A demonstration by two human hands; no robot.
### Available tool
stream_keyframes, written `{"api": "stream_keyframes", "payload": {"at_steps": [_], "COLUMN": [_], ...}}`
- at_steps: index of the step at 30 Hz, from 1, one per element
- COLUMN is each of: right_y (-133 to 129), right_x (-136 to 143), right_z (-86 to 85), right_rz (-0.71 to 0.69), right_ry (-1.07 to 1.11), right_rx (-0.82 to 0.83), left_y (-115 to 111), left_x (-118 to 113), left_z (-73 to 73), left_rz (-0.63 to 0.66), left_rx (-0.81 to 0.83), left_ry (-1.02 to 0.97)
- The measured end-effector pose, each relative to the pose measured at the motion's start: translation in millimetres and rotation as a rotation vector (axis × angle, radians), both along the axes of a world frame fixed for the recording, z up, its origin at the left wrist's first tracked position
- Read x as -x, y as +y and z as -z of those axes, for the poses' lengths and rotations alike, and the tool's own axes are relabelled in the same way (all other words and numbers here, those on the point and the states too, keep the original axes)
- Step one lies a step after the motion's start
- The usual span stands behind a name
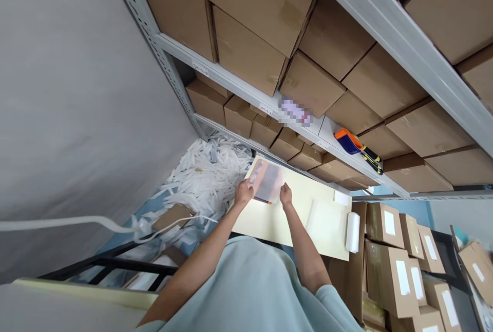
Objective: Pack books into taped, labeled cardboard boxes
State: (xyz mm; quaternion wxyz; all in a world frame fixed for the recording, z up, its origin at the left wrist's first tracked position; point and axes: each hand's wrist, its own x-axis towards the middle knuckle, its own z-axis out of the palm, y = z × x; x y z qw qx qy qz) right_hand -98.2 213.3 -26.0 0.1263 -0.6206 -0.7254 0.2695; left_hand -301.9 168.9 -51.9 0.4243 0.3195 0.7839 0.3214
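A flat, translucent plastic bag (270,180) with pinkish and dark grey areas is held over the pale yellow tabletop (292,219). My left hand (244,192) is closed on its left edge. At the right edge my right hand (285,194) pinches the bag, its fingers curled in. What lies inside the bag is too blurred to name. A thin dark strip with an orange end (263,200) shows at the bag's lower edge.
White paper strips (204,168) heap on the floor at the left. White sheets (327,219) and a white roll (352,232) lie on the table's right side. A shelf above bears cartons (311,83), an orange-and-blue tape dispenser (346,139) and a yellow-black cutter (372,160). Labelled boxes (393,275) stack at right.
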Motion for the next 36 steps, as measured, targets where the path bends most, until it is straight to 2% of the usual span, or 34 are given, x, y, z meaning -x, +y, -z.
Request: {"api": "stream_keyframes", "payload": {"at_steps": [3, 5, 11, 16, 20, 24, 27, 32, 36], "right_y": [-11.4, -20.0, -41.0, -67.0, -115.6, -170.3, -202.4, -249.2, -310.4], "right_x": [-14.1, -20.6, -16.7, 10.0, 22.3, 22.7, 23.9, 42.0, 73.2], "right_z": [-1.8, -5.4, -23.0, -32.4, -31.6, -34.0, -40.1, -57.3, -76.6], "right_rz": [0.163, 0.201, 0.276, 0.134, 0.042, -0.049, -0.133, -0.299, -0.482], "right_ry": [0.057, 0.112, 0.581, 0.780, 0.883, 0.891, 0.882, 0.867, 0.864], "right_rx": [0.049, 0.059, 0.098, 0.209, 0.294, 0.372, 0.418, 0.383, 0.394], "left_y": [-10.1, -18.9, -53.0, -103.1, -164.3, -221.0, -250.7, -297.7, -361.3], "left_x": [-18.2, -33.3, -73.9, -90.8, -103.7, -109.7, -106.2, -93.2, -76.6], "left_z": [-10.4, -19.6, -52.7, -76.2, -88.3, -100.0, -108.7, -123.1, -140.6], "left_rz": [-0.090, -0.160, -0.373, -0.548, -0.701, -0.848, -0.952, -1.043, -1.114], "left_rx": [-0.065, -0.124, -0.341, -0.464, -0.544, -0.573, -0.600, -0.663, -0.740], "left_ry": [0.000, 0.010, 0.103, 0.245, 0.377, 0.449, 0.493, 0.494, 0.548]}}
